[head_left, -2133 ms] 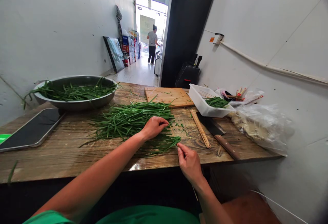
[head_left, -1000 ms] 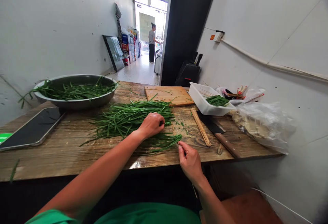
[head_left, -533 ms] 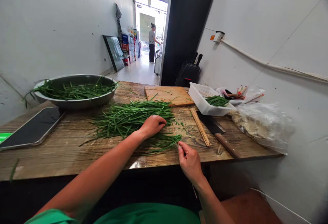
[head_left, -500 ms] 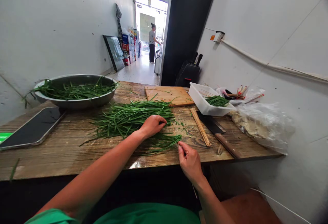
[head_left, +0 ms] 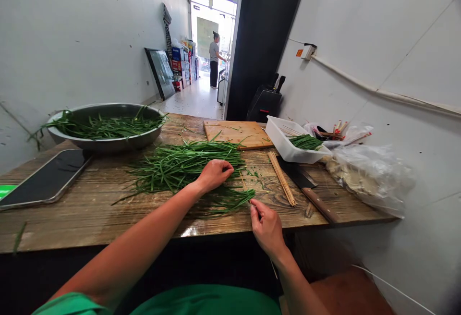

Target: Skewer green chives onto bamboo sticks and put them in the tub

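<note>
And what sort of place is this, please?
Probably the prep corner of a small eatery or food shop: the table holds skewers, a knife and a basin of greens. Which one, I cannot tell.

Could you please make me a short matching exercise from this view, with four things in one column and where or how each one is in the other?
Things:
1. Right hand
2. Knife
3. White tub
4. Bundle of sticks

Places and states:
A. Holds a bunch of green leaves
B. Lies between the leaf pile and a dark blade
C. Pinches a thin stick
D. Lies with its brown handle toward the near edge of the table

Pairs: 1-C, 2-D, 3-A, 4-B
</note>
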The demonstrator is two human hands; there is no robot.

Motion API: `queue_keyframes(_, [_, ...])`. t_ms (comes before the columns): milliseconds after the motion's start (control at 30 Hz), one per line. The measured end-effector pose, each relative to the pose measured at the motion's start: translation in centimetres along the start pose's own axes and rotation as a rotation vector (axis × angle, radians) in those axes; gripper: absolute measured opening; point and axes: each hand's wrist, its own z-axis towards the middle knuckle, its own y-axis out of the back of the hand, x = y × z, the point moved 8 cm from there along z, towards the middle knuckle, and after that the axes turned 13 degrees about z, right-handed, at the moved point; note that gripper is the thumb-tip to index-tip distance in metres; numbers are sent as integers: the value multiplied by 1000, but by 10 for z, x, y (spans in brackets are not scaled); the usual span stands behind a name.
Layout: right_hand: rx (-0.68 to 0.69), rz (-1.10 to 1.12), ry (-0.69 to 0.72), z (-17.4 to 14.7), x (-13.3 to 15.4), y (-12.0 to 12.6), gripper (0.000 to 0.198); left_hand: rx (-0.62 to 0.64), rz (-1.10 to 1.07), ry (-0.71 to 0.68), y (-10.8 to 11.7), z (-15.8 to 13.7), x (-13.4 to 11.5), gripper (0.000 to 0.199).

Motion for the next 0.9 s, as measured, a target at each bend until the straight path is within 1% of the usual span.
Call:
queue_keyframes(200, [7,6,7,0,0,0,30,84,-116,15,-8,0,1,26])
queue_keyframes(433, [15,-11,-1,1,-2,-1,31,63,-135,35,-3,-1,-1,26])
queue_keyframes(600, [15,7,15,0,-3,-2,32,70,-145,59,-4,0,0,26])
queue_keyframes(900, [16,1,24,1,-2,-2,31,78,-144,35,-8,0,1,25])
